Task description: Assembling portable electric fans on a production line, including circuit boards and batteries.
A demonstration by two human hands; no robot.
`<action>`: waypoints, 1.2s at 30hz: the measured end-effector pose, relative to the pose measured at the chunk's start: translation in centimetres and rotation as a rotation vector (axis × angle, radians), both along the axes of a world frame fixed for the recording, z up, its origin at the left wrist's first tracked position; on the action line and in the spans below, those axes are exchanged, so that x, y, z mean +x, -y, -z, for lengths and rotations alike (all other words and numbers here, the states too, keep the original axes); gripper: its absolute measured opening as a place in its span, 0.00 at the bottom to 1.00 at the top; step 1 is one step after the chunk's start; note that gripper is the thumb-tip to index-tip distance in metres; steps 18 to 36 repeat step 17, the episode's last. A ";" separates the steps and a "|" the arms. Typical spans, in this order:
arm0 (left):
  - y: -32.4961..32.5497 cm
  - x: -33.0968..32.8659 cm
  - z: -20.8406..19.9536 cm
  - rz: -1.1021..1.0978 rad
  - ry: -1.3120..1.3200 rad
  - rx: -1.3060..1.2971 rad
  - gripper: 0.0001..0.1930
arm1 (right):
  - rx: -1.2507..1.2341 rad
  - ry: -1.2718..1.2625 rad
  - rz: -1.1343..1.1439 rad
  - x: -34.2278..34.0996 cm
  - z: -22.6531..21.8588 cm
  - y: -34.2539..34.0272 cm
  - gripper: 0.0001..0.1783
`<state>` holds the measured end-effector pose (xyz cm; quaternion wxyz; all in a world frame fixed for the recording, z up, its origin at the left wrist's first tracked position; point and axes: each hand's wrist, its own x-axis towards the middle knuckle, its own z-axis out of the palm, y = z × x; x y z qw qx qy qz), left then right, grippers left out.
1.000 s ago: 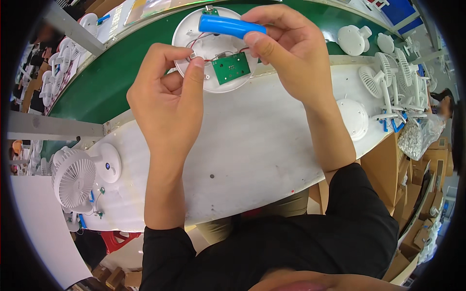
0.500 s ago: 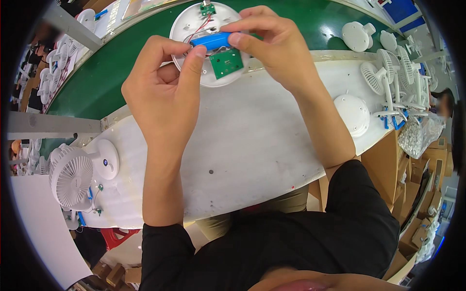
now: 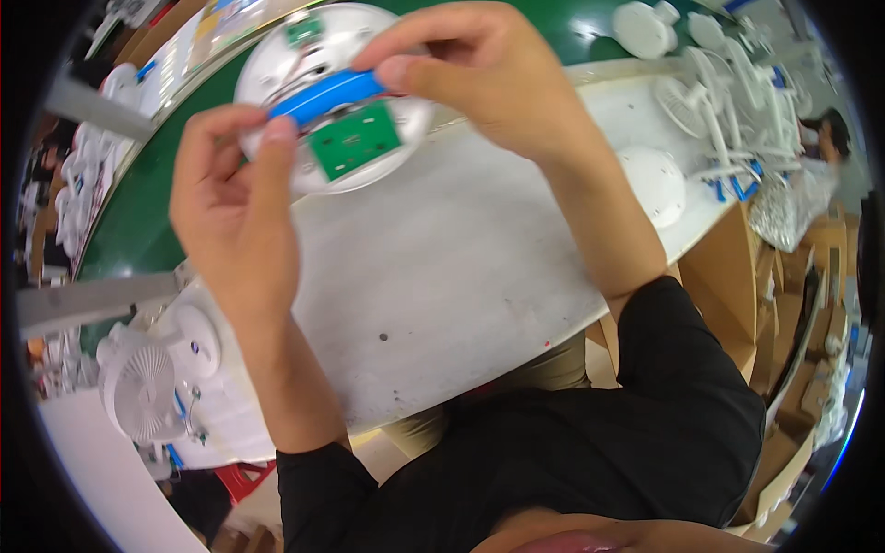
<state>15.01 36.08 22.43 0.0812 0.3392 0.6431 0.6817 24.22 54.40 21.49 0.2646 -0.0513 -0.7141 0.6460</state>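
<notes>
A blue cylindrical battery (image 3: 330, 96) is pinched at both ends, tilted up toward the right. My left hand (image 3: 238, 207) grips its left end between thumb and fingers. At the other end are the thumb and fingers of my right hand (image 3: 502, 83). Beneath the battery lies a round white fan base (image 3: 413, 118), its inner side up. A green circuit board (image 3: 358, 141) sits just below the battery on the base. Farther up, a smaller green board (image 3: 302, 31) shows near the rim, with thin wires running toward the battery. My fingers hide the battery's ends.
A white fan (image 3: 146, 392) stands at the left of the white worktable (image 3: 433, 267), near small wired parts. Several white fans (image 3: 714, 101) stand at the right beside a round white cover (image 3: 653, 184). More white bases (image 3: 643, 29) rest on the green surface (image 3: 572, 37) beyond.
The view has shifted and tilted, so hands, battery and base appear farther left. Both hands keep their grip on the battery, which slants more steeply in the picture.
</notes>
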 end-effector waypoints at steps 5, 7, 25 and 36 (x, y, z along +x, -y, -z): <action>1.9 -5.2 1.3 0.021 0.017 -0.163 0.07 | 0.325 -0.104 0.031 -3.6 1.9 -0.1 0.10; 2.5 -7.2 2.1 0.045 0.093 -0.052 0.06 | 0.370 -0.099 0.130 -3.7 0.7 -1.0 0.13; -2.1 -8.4 4.9 0.018 0.031 -0.097 0.06 | 0.788 1.085 0.929 16.6 5.0 -9.4 0.24; -2.1 -8.4 4.9 0.018 0.031 -0.097 0.06 | 0.788 1.085 0.929 16.6 5.0 -9.4 0.24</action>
